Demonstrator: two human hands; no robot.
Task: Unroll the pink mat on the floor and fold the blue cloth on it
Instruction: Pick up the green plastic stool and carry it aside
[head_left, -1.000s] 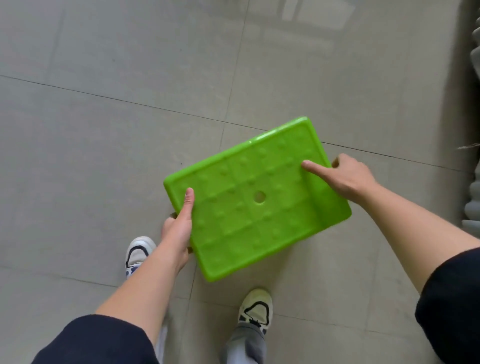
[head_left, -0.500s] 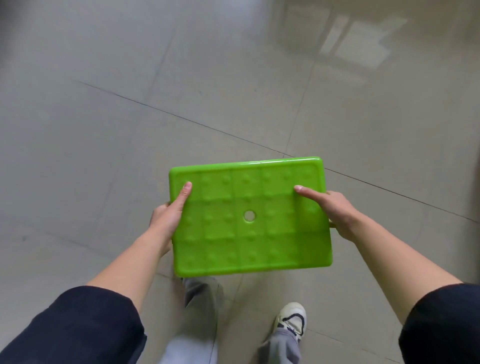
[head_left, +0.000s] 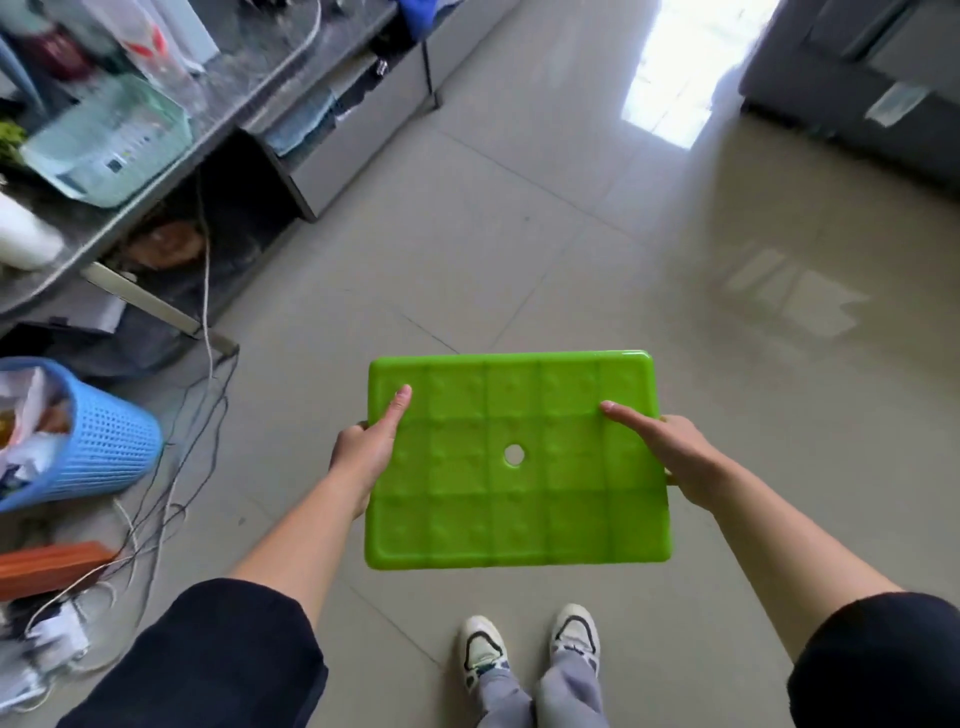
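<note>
I hold a bright green plastic stool (head_left: 514, 499) by its two short sides, its dimpled top with a round centre hole facing me, above the grey tiled floor. My left hand (head_left: 366, 447) grips the left edge with the thumb lying on top. My right hand (head_left: 670, 452) grips the right edge, thumb on top too. No pink mat is in view. A bit of blue fabric (head_left: 413, 13) shows at the top edge on the dark counter; I cannot tell if it is the blue cloth.
A cluttered dark counter (head_left: 249, 78) with a pale green basket (head_left: 109, 140) runs along the left. A blue mesh waste bin (head_left: 88, 441) and loose cables (head_left: 171, 467) lie on the floor at left. A grey cabinet (head_left: 857, 78) stands far right. My shoes (head_left: 530, 649) are below.
The view has swung up and around, bringing the counter, bin and cabinet into sight. The green stool stays in both hands, now level and square to me.
</note>
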